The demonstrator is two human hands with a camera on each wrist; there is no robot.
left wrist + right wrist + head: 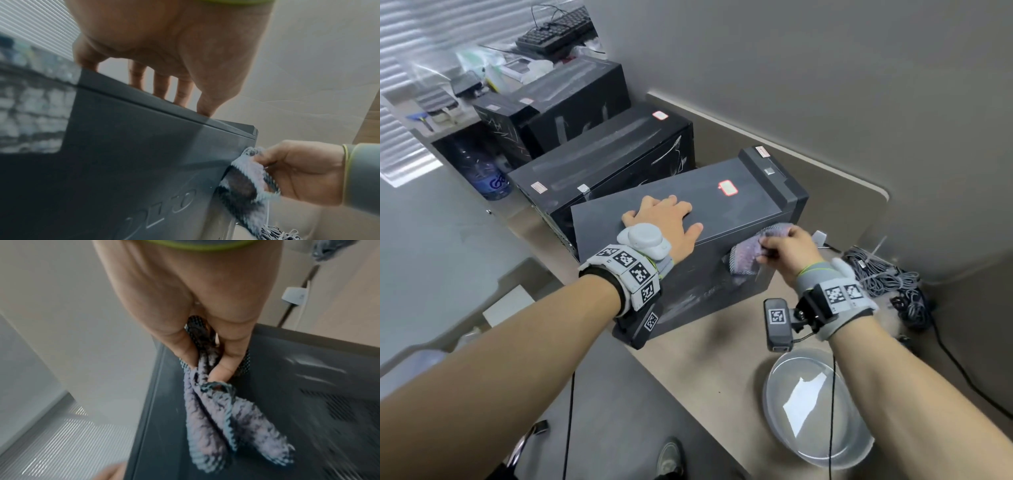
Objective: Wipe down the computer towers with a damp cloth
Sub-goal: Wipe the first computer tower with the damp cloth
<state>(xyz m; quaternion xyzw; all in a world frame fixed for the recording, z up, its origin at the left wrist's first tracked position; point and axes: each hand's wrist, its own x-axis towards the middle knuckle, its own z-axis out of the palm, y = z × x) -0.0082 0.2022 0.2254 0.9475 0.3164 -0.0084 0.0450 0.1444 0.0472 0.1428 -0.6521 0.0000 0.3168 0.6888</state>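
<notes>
The nearest dark grey computer tower (688,260) stands on the beige desk (705,370). My left hand (664,219) lies flat on its top with fingers spread (160,86), pressing down. My right hand (787,250) grips a bunched grey-purple cloth (753,253) and holds it against the tower's near side panel by its right upper edge. The left wrist view shows the cloth (251,177) on the panel (133,162), the right wrist view shows it hanging from my fingers (222,418). Two more black towers (606,154) (571,102) stand behind.
A clear basin of water (815,411) sits on the desk near my right forearm. A tangle of grey cables (887,274) lies to the right by the wall. Farther back are a keyboard (558,31) and clutter. A water bottle (489,178) stands at the left.
</notes>
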